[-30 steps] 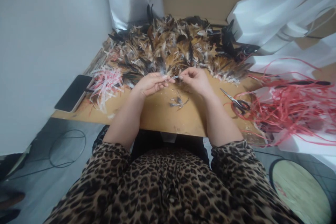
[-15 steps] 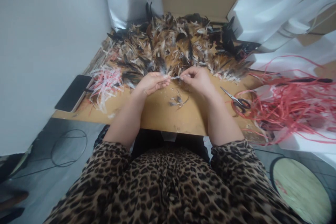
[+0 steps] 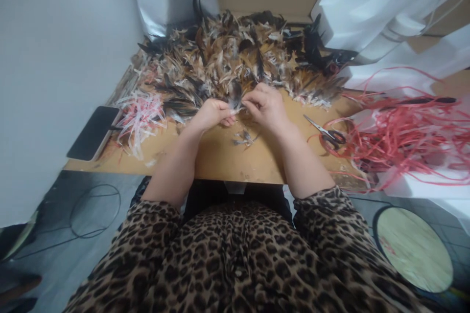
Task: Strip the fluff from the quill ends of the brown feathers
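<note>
My left hand (image 3: 214,115) is closed in a pinch on the base of a small grey feather (image 3: 235,92), which stands up from the fingertips. Close beside it, the thumb and forefinger of my right hand (image 3: 267,107) are pinched together at the feather's right edge. What those right fingers hold is too small to make out. Just beyond both hands lies a wide heap of brown and black feathers (image 3: 220,54). A few loose feather scraps (image 3: 245,138) rest on the wooden table (image 3: 235,164) below my hands.
Scissors (image 3: 325,129) lie right of my right arm, beside a tangle of red strips (image 3: 411,132). At left are a phone (image 3: 93,133) and a pile of white and pink strips (image 3: 141,117). A silvery bag (image 3: 176,0) stands behind the feathers. A round-topped stool (image 3: 414,249) is at lower right.
My hands have drawn closer together; the thin pale strip that stretched between them no longer shows. My right hand has shifted left, towards the feather. The whole view has tilted slightly.
</note>
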A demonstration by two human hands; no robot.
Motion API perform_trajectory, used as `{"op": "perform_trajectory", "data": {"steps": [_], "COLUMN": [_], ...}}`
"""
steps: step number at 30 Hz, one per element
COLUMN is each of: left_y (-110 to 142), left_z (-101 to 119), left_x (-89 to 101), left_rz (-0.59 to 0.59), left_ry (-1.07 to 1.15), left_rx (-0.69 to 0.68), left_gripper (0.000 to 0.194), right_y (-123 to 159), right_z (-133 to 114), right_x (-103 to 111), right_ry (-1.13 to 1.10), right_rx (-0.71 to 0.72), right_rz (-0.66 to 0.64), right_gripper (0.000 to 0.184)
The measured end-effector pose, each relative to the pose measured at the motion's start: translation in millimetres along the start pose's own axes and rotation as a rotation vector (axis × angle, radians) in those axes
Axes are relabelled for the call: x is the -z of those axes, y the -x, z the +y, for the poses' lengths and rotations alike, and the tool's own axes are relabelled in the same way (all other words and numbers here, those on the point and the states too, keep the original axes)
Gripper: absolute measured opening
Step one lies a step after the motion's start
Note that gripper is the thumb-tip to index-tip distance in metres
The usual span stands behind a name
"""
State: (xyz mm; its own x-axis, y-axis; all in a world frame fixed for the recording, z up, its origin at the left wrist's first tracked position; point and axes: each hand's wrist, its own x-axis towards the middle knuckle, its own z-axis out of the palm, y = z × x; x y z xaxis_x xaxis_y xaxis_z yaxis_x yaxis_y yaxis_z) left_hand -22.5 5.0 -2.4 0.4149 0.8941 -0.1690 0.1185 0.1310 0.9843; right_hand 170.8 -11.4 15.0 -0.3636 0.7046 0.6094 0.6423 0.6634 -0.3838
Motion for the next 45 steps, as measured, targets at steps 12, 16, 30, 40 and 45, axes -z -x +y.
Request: {"op": "perform_trajectory", "data": {"steps": [12,16,30,40,45], "left_y": [9,13,-6,-2,12], "left_z": [7,11,-1,-8,4], "left_x": [-12.0,-14.4,-9.7,-9.8,-13.8], "left_rz": [-0.253,-0.272,0.236,0.158,-0.043], "left_ry": [-0.234,-0.165,0.314,-0.337,-0.311], "left_rx": [0.011,-0.094,-0.079,-0.245,-0.309], "left_gripper": [0.018,0.021,0.020,0.014,0.014], "right_y": [-4,-4,-1,-3,-5], "right_z": [-8,9,-4,-13,3], "right_x": [2,1,-25,-10,8], "right_ry": [-0.196,-0.502,-0.536,0.021,-0.317], "right_rx": [0.051,-0.233,-0.467,0.002,-0.188], "right_rz": [-0.206,-0.170,-0.008,-0.219,-0.166], "right_gripper": [0.019,0.018,0.019,0.024,0.015]}}
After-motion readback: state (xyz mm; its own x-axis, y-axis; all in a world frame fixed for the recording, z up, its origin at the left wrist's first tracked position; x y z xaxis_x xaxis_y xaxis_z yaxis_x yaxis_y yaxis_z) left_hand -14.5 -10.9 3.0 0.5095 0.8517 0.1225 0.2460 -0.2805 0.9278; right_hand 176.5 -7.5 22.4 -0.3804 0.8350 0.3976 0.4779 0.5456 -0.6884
